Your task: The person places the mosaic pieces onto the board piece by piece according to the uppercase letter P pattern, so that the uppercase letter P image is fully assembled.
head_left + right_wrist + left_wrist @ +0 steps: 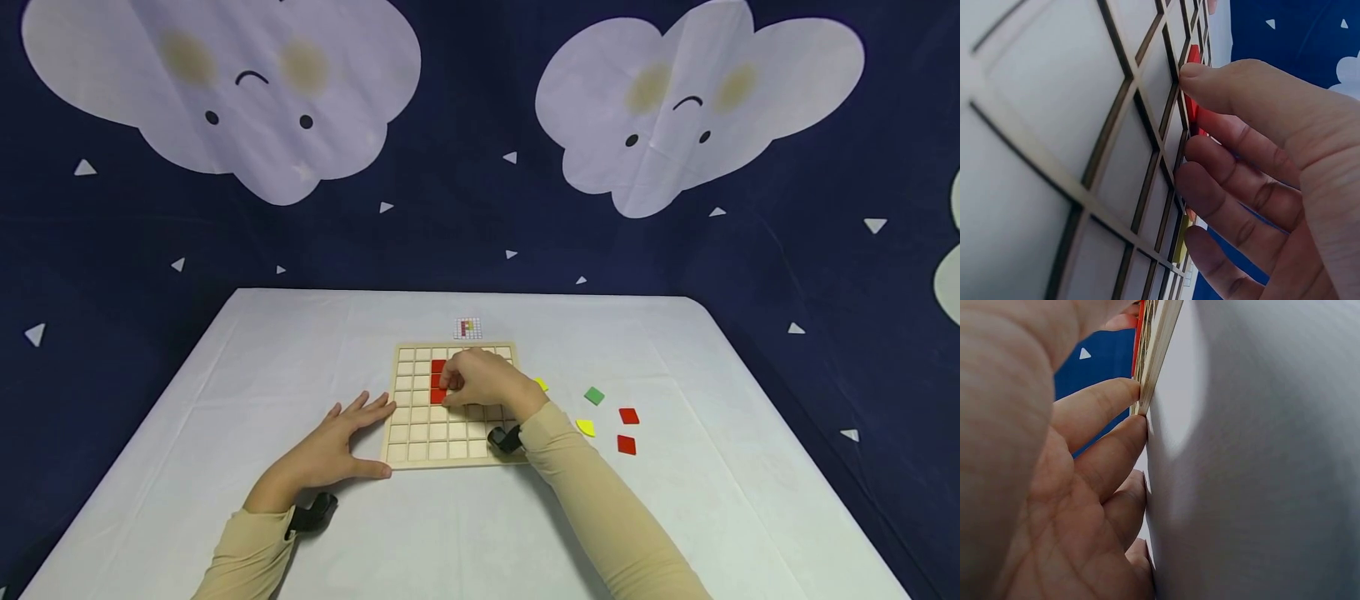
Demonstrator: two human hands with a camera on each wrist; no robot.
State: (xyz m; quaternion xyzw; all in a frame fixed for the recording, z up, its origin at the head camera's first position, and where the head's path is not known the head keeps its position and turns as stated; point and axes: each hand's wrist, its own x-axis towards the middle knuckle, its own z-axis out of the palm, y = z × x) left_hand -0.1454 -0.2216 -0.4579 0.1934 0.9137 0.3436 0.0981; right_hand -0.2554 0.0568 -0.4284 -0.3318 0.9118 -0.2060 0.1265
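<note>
A square wooden grid board (429, 451) lies on the table. Three red tiles (438, 367) form a column in its cells, partly covered by my right hand (487, 382). That hand's thumb and index finger pinch a red tile (1194, 53) at the grid, while its other fingers bend over the cells. A yellow tile (1180, 240) shows on the board in the right wrist view, hidden from the head view. My left hand (330, 446) rests at the board's left side, fingers extended. Two of its fingertips touch the board edge (1161, 356).
Behind the board lies a small card (467, 327) printed with a red and yellow grid pattern. To the right are loose tiles: green (594, 396), yellow (586, 427), another partly hidden yellow (542, 384), and two red (628, 416). A dark blue cloud-patterned cloth (465, 225) hangs behind the white table.
</note>
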